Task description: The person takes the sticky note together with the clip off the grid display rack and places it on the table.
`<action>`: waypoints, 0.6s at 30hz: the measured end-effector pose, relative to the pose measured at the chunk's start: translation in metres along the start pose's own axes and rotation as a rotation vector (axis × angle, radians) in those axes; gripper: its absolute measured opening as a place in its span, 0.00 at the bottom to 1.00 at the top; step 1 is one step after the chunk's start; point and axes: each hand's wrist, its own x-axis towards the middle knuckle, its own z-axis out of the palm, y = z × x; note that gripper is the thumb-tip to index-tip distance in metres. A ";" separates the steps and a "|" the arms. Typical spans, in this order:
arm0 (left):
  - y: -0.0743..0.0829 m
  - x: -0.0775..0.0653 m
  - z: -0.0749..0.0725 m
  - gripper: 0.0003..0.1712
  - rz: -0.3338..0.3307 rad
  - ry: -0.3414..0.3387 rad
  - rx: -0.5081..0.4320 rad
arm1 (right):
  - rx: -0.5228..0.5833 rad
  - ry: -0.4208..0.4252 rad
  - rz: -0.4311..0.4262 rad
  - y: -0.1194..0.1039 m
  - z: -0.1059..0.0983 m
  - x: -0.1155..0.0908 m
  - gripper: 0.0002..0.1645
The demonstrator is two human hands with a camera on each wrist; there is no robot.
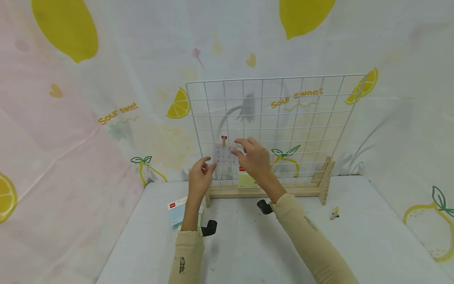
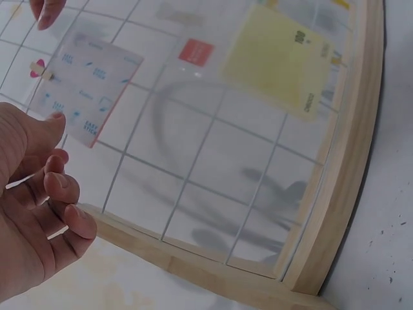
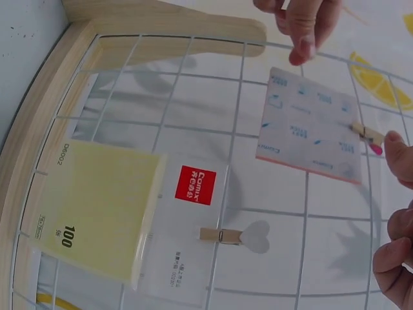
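A small sticky note pad (image 3: 310, 126), its pale back printed "Easy Stick" and edged pink, hangs on the white wire grid (image 1: 298, 122). A wooden clothespin with a pink heart (image 1: 224, 140) holds its top edge. My left hand (image 1: 200, 175) is beside the pad's lower left corner, fingers loosely bent, thumb near the edge. On the other side, my right hand (image 1: 254, 156) is by the pad's right edge, thumb and forefinger spread apart. Neither hand visibly grips anything. In the left wrist view, the left thumb (image 2: 48, 132) lies close to the pad; contact is unclear.
A yellow sticky note pack (image 3: 97, 206) hangs lower right, held by a clothespin with a white heart (image 3: 235, 237). The grid stands in a wooden base (image 1: 262, 193). Blue sticky notes (image 1: 177, 215) lie on the table at left, and a small clip (image 1: 334, 213) at right.
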 end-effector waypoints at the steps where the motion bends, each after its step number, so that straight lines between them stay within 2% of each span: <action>1: 0.000 0.000 0.001 0.18 -0.001 -0.001 0.000 | 0.001 -0.004 -0.006 -0.001 0.001 0.001 0.19; 8: 0.001 0.001 0.003 0.19 -0.072 -0.048 -0.007 | -0.005 -0.043 -0.031 -0.008 0.006 0.010 0.19; 12: 0.000 0.001 0.005 0.19 -0.072 -0.052 -0.006 | -0.003 -0.057 -0.034 -0.011 0.009 0.014 0.19; 18: -0.002 0.002 0.009 0.19 -0.073 -0.046 -0.014 | 0.047 -0.068 0.006 -0.013 0.014 0.020 0.18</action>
